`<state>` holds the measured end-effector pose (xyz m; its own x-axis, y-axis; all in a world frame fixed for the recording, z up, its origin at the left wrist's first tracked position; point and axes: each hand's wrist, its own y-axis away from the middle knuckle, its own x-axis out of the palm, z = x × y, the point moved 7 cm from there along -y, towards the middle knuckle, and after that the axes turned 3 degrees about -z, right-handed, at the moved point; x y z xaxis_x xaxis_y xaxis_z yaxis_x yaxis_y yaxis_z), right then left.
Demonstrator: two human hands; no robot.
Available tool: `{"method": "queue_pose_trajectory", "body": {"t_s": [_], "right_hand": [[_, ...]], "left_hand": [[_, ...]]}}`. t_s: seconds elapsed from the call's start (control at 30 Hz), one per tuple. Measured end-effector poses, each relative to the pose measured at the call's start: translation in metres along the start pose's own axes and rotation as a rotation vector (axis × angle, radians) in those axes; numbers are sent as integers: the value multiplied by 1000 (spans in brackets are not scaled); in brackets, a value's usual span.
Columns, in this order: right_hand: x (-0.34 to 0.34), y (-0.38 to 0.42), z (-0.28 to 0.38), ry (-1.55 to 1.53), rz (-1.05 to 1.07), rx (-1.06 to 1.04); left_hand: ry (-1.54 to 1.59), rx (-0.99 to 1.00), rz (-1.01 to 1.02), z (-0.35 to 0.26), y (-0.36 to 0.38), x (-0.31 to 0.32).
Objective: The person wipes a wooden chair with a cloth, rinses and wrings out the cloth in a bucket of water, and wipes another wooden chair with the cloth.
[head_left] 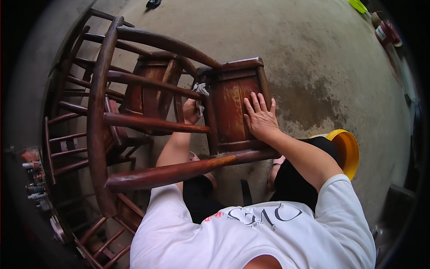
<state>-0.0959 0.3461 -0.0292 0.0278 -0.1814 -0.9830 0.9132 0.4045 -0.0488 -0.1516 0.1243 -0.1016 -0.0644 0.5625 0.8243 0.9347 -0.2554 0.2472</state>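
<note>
A dark red-brown wooden chair [233, 103] stands turned in front of me, its slatted back reaching left. My right hand [260, 119] lies flat on its seat, fingers spread, holding nothing. Behind the back slats, my left hand [191, 112] is closed on a grey-white rag [201, 92], close to the seat's left edge. The slats and the rag partly hide its fingers. Part of the seat's varnish looks worn to a paler brown.
Several more wooden chairs [150, 89] crowd the left side. A yellow bucket [350, 152] is beside my right leg, near a damp patch [309, 103] on the concrete floor. A red container [388, 33] stands at the far right. Bottles [36, 179] line the left edge.
</note>
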Motion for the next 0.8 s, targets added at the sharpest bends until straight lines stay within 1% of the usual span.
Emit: {"method": "queue_pose_trajectory", "body": {"t_s": [0.03,0.1,0.13,0.2,0.23,0.3,0.33,0.37,0.43,0.47,0.5,0.57,0.6,0.67,0.7,0.77,0.8], "right_hand": [[0,0,1,-1,-2,-1],[2,-1,0,10,13,1],[3,-1,-2,7,20,4],[2,-1,-1,35,-13,4],[4,0,2,28,-4,2],[2,-1,0,36,1,0],[4,-1,0,43,0,-7],[4,-1,0,50,-1,-5],[4,-1,1,51,-3,-11],[3,-2,2,57,-2,-11],[2,-2,2,52,-5,-9],[2,-2,2,44,-7,-8],[2,-3,2,39,-14,-9],[2,-1,0,35,-22,-7],[3,-1,0,40,-22,-7],[3,1,-1,39,-21,6],[4,1,-1,42,-17,5]], "left_hand": [[-2,2,0,-4,-1,-2],[-208,-48,-8,-7,-4,-5],[-206,-55,-12,-6,-8,-5],[-333,26,-128,-17,-14,-15],[-333,21,-137,-20,-17,-20],[-531,2,-166,-26,-32,-25],[-693,-58,-268,-31,-37,-36],[-689,-57,-262,-32,-41,-21],[-889,45,-279,-41,-51,6],[-926,43,-225,-43,-54,17],[-921,43,-225,-43,-51,24],[-997,155,-247,-49,-41,46],[-1002,151,-245,-45,-40,40],[-639,259,-321,-38,-40,15],[-645,257,-317,-33,-41,3],[-216,63,-228,-14,-37,-19],[-117,-112,-86,-4,-28,-9]]}}
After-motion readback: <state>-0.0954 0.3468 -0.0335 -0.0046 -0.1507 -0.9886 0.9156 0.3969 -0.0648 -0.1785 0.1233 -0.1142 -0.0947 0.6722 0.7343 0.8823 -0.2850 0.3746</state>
